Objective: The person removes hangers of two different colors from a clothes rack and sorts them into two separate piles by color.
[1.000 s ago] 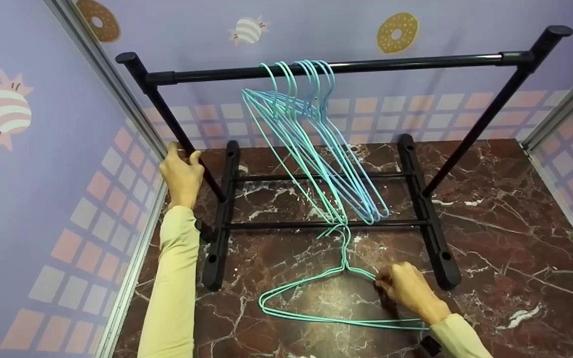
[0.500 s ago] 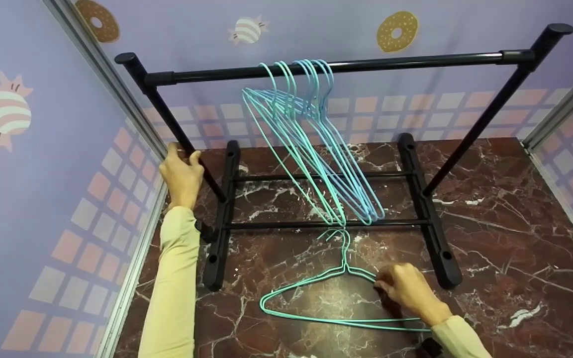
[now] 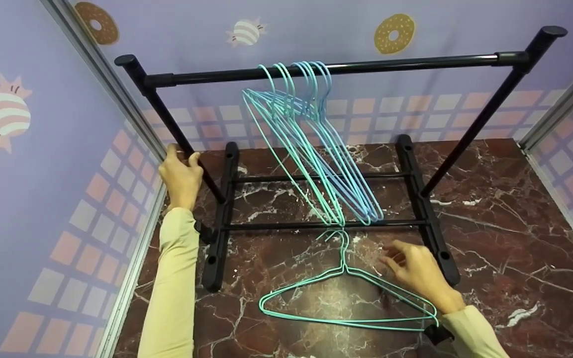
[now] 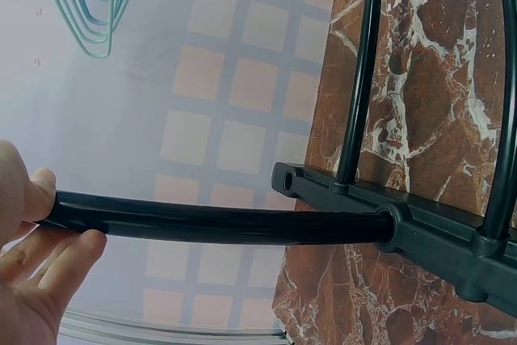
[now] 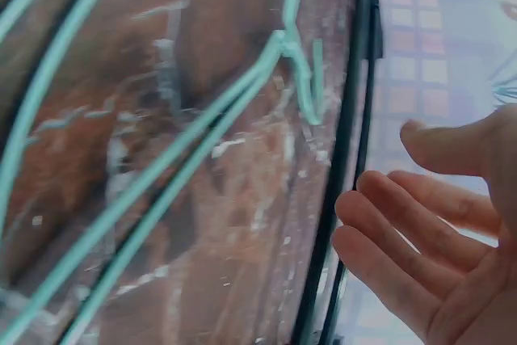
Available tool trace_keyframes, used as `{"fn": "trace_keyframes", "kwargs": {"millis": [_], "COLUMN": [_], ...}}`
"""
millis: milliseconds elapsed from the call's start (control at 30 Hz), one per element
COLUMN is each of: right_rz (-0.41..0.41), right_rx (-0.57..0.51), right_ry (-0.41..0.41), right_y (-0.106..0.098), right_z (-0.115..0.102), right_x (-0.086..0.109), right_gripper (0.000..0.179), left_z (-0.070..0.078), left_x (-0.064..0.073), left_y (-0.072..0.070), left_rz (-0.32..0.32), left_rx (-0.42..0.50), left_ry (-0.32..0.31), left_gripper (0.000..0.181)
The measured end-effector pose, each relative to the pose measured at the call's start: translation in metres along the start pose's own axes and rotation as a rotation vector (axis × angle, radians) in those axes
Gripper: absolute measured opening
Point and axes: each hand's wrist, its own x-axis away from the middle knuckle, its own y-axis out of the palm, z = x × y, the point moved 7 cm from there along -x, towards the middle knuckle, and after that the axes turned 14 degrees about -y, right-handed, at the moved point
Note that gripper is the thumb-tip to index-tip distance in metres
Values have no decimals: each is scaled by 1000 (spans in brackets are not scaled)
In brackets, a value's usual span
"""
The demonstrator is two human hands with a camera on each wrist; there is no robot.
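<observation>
My left hand [image 3: 181, 179] holds the left upright post [image 3: 169, 122] of a black clothes rack. In the left wrist view, thumb and fingers curl round the end of that black post [image 4: 218, 222]. Two green wire hangers [image 3: 343, 258] lie almost stacked on the floor in front of the rack, hooks toward it. My right hand [image 3: 418, 268] is just over their right shoulder, fingers relaxed and apart, holding nothing. The right wrist view shows its open fingers [image 5: 396, 272] beside the hanger wires [image 5: 280, 42]. Several green and blue wire hangers [image 3: 321, 117] hang from the top rail.
The top rail [image 3: 416, 64] spans the two posts. Black feet [image 3: 428, 219] and two thin lower bars [image 3: 276, 226] stand on the brown marbled floor [image 3: 515, 268]. Patterned purple walls [image 3: 346, 30] enclose the rack at the back and both sides.
My right hand has let go of the hangers on the floor and lifted up and to the right, its fingers spreading. The left hand stays on the post.
</observation>
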Motion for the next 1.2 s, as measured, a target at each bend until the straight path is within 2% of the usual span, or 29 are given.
{"fn": "trace_keyframes", "kwargs": {"millis": [133, 367, 533, 733, 1033, 1200], "right_rz": [11, 30, 64, 112, 190, 193], "right_rx": [-25, 1, 44, 41, 37, -1], "right_ry": [-2, -25, -53, -65, -110, -114], "right_y": [-14, -43, -61, -78, -93, -94], "right_z": [-3, -11, -20, -30, -46, -55], "right_x": [-13, -42, -57, -73, -101, -116], "right_gripper": [19, 18, 18, 15, 15, 15], "left_z": [1, 0, -2, -1, 0, 1], "left_x": [0, 0, 1, 1, 0, 1], "left_y": [-1, -2, -1, 1, 0, 0], "left_rz": [5, 9, 21, 14, 13, 3], "left_rx": [3, 7, 13, 21, 30, 31], "left_ry": [5, 10, 23, 27, 18, 13], "left_gripper": [30, 29, 28, 27, 26, 27]}}
